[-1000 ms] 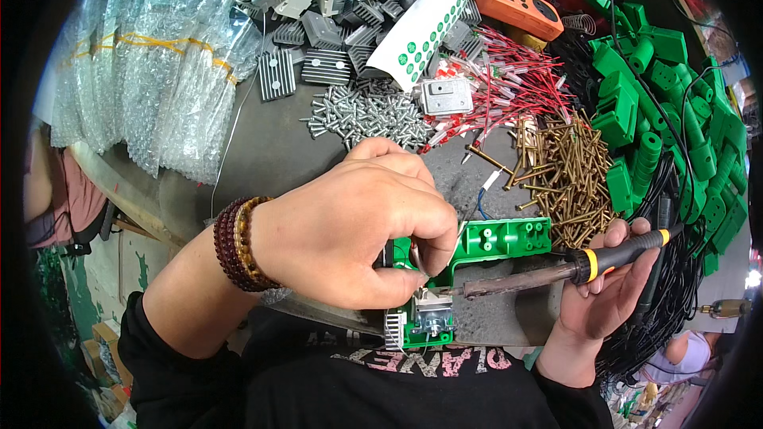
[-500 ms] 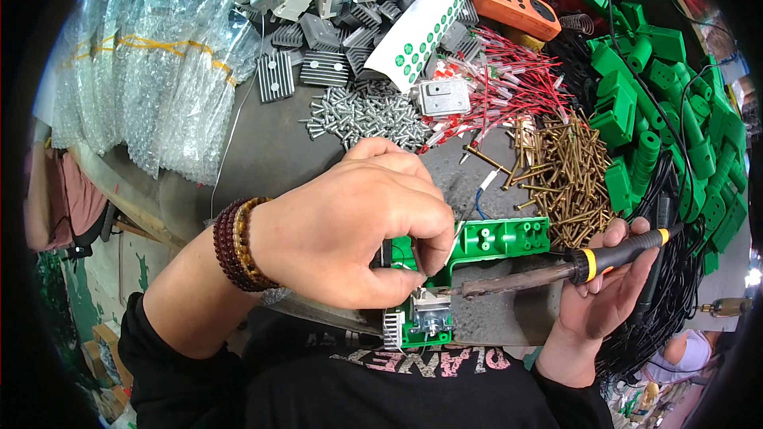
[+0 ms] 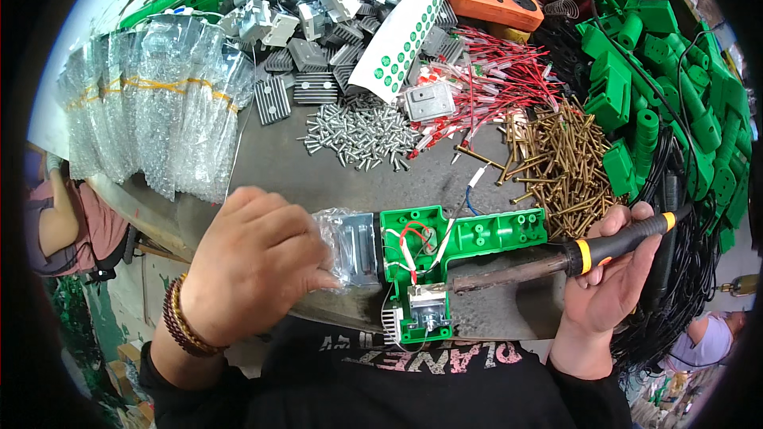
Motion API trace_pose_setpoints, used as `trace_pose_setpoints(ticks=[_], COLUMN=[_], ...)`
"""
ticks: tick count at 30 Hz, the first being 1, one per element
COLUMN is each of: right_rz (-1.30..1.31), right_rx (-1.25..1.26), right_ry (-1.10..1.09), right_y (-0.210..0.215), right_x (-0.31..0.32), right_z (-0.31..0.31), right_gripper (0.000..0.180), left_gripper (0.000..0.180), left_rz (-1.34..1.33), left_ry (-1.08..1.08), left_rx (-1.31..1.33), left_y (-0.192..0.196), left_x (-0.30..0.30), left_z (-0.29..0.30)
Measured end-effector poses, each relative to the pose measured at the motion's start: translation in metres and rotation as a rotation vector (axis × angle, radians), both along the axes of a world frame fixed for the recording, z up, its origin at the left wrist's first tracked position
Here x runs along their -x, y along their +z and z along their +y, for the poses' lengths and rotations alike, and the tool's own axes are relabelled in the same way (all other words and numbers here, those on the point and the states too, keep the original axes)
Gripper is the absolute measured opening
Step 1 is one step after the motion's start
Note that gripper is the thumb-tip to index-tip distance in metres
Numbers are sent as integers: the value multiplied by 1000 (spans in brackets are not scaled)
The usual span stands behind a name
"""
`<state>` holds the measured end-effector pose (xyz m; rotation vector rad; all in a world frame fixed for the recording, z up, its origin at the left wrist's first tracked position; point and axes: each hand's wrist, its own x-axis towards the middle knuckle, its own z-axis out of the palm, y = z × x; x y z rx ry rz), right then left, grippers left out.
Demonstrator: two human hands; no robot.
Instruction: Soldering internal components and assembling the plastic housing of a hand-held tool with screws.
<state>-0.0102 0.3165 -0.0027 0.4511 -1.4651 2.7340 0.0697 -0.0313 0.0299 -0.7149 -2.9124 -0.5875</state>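
Note:
A green plastic housing (image 3: 469, 238), open on top, lies on the grey bench with red and white wires and a small metal part inside. At its left end sits a silver part in clear plastic wrap (image 3: 350, 246), and my left hand (image 3: 254, 266) pinches that wrap. My right hand (image 3: 616, 270) grips a soldering iron (image 3: 556, 262) by its black and orange handle. The dark tip of the iron rests at the metal part in the lower section of the housing.
Silver screws (image 3: 362, 135), brass screws (image 3: 556, 163), red wires (image 3: 493, 83), finned heat sinks (image 3: 314, 87) and green housings (image 3: 660, 71) crowd the bench. Bubble-wrap bags (image 3: 151, 111) lie at left. An orange meter (image 3: 497, 0) sits behind. Other people appear at lower right and at left.
My left hand has slid left off the green housing, uncovering its wires and the wrapped silver part. The soldering iron has stayed in place.

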Motion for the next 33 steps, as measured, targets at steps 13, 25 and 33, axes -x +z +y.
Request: trace_pose_setpoints(ticks=[13, 25, 33], right_rz=[22, 6, 7], right_rx=[-47, -43, -42], right_ry=[-65, -81, -82], right_y=[-1, 0, -1], right_x=[0, -2, -3], right_z=[-3, -2, -3], right_gripper=[37, 38, 39], left_gripper=[12, 9, 10], left_rz=[4, -22, 16], left_ry=[126, 135, 128], left_rx=[-455, -406, -401], left_y=[7, -1, -2], left_x=[7, 9, 9], left_z=[49, 56, 55])
